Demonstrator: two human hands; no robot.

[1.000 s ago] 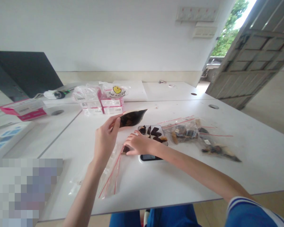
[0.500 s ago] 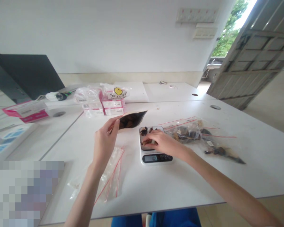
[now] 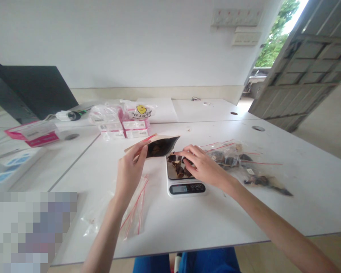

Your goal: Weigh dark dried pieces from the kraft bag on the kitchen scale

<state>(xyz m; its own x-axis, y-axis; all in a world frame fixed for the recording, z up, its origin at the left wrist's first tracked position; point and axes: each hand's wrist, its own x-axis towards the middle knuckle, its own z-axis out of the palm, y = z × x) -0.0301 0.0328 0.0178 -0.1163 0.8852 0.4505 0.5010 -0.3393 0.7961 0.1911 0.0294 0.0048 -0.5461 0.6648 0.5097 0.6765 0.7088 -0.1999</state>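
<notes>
A white bench [image 3: 204, 220] carries everything. At its far left stands a dark monitor [image 3: 36, 89], with pink boxes [image 3: 122, 127] near the middle back. Filled zip bags [image 3: 233, 157] lie to the right of the work, and a sheaf of empty zip bags [image 3: 133, 212] with red seals lies under the left forearm.

A small scale [image 3: 184, 184] sits at the centre, its display facing the person, with dark dried pieces [image 3: 178, 167] piled on its plate.

The left hand [image 3: 129, 170] is closed on a brown pouch [image 3: 159, 145], thumb and fingers pinching its near corner. The pouch is held just above the bench, long axis running left to right, its open mouth turned right toward the scale and almost over the plate's far left edge.

The right hand [image 3: 201, 165] rests over the plate with fingers curled down onto the pieces; whether it has one pinched, I cannot tell. It is the nearer hand to the pieces: the pouch mouth lies just left of and slightly beyond its fingertips [image 3: 184, 154], close but apart.
</notes>
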